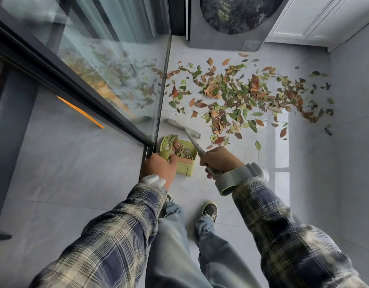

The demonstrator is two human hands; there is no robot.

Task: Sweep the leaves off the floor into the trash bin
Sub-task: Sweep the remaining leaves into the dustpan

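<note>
Green, orange and brown leaves (241,94) lie spread over the pale tiled floor in front of me. A light green dustpan (180,157) stands by the glass door's corner with several leaves in it. My left hand (160,169) grips the dustpan's upright handle. My right hand (218,161) grips the grey broom handle. The broom's grey head (182,128) rests on the floor just beyond the dustpan, at the near edge of the leaves. No trash bin is in view.
A glass sliding door (108,65) with a dark frame runs along the left and mirrors the leaves. A grey washing machine (227,21) stands at the far wall, a white cabinet (324,19) to its right. My feet (209,210) stand behind the dustpan.
</note>
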